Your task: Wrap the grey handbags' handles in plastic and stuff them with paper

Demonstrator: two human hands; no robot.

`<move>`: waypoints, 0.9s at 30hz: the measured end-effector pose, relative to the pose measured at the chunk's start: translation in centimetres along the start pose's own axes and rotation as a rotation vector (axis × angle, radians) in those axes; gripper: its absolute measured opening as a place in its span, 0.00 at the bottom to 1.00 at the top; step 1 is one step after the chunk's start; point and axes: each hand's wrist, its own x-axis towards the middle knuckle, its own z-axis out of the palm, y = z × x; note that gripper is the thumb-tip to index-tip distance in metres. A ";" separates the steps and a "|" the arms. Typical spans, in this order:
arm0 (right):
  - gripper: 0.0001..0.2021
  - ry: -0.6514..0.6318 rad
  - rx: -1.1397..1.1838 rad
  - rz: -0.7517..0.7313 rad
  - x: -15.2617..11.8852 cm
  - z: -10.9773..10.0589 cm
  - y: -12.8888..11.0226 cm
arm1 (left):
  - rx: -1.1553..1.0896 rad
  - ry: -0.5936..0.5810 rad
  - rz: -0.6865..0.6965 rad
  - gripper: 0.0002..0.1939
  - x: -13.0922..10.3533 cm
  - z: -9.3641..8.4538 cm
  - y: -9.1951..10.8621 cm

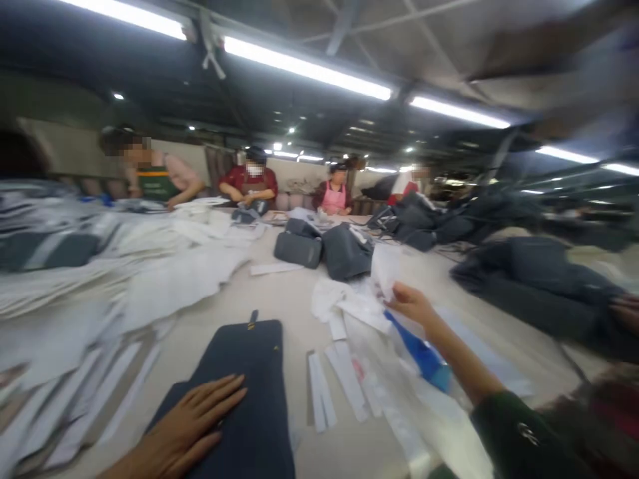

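My left hand [194,422] lies flat, fingers stretched out, on a dark blue-grey fabric piece [249,372] with a small tab at its far edge. To the right, my right hand [412,306] has its fingers pinched on a thin white sheet [385,266], raised above a heap of white scraps [349,303]. Paper or cloth cannot be told apart for that sheet. A blue plastic-looking piece [419,349] lies just below my right wrist. Several narrow white strips [319,392] rest on the table between my hands.
Layered white sheets [170,286] cover the table's left side, with long strips [94,399] in front. Dark folded fabric pieces [344,253] stand ahead. More dark fabric [529,286] is piled at right. Several co-workers [254,183] work along the far side.
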 end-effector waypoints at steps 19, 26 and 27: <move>0.43 -1.202 -0.123 0.028 -1.6 26.8 -7.5 | -0.351 0.101 -0.026 0.18 -0.7 -2.3 1.8; 0.31 -0.851 -0.509 -0.090 -4.8 30.2 -7.4 | -0.322 0.141 -0.014 0.19 -0.9 -2.4 1.2; 0.33 -0.853 -0.580 -0.136 -5.2 30.5 -7.4 | -0.332 0.157 -0.030 0.18 -1.0 -2.4 1.0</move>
